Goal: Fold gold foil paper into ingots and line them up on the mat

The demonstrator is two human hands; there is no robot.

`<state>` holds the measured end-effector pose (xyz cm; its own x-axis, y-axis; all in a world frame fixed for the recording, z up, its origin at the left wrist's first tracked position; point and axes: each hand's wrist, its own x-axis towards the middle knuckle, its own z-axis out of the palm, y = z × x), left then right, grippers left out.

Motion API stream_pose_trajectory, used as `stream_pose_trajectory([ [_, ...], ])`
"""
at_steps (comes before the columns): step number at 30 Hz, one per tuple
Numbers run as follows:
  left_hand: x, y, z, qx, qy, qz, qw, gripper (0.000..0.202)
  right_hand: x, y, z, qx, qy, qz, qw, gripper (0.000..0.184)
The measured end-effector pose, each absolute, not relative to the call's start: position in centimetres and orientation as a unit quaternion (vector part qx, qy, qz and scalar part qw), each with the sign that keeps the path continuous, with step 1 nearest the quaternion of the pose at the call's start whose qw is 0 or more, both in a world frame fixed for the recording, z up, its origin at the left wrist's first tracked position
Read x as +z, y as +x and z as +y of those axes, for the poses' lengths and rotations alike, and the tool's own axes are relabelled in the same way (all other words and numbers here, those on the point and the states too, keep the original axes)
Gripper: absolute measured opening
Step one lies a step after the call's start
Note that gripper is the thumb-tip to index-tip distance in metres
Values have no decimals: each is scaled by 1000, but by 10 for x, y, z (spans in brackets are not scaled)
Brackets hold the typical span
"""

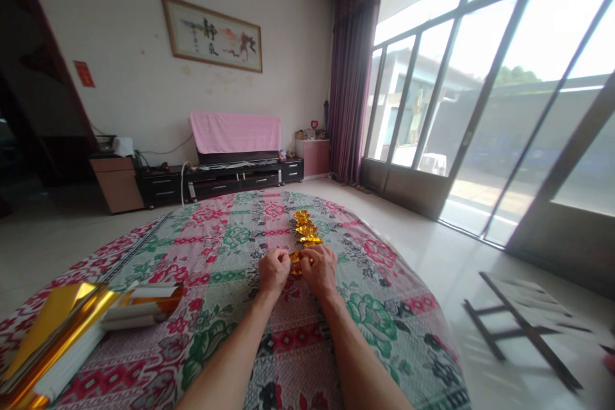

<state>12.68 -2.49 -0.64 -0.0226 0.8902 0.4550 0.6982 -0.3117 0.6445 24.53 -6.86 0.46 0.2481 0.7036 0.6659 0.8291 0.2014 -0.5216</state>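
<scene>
Between my hands is a small folded piece of gold foil paper [295, 262], partly hidden by fingers. My left hand [275, 269] pinches its left end, fingers curled. On the other side my right hand [318, 269] grips the right end, its thumb and fingers closed. Just beyond the hands, a short row of folded gold foil pieces [305, 229] stands on the patterned tablecloth [230, 275]. Far to the left lies a stack of gold foil sheets [57, 327], and beside it are rolled gold and white papers [144, 304].
The round table's edge curves away on both sides. A folding stool [533, 314] stands on the floor to the right. Behind the table is a black TV cabinet [230, 186] with a pink cloth [235, 131] above it. Glass doors [461, 102] line the right side.
</scene>
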Motion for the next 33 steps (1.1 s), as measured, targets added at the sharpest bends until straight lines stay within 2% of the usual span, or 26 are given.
stream_pose_trajectory([
  [10,-5,130,-26,410,705,570,98,21,3,246,-67,-56,-638,-605,474,21],
  [20,-5,132,-25,385,709,583,98,21,3,245,-68,-43,-688,-584,428,22],
  [33,-4,130,-26,403,711,568,100,26,1,246,-67,-34,-682,-576,450,23],
])
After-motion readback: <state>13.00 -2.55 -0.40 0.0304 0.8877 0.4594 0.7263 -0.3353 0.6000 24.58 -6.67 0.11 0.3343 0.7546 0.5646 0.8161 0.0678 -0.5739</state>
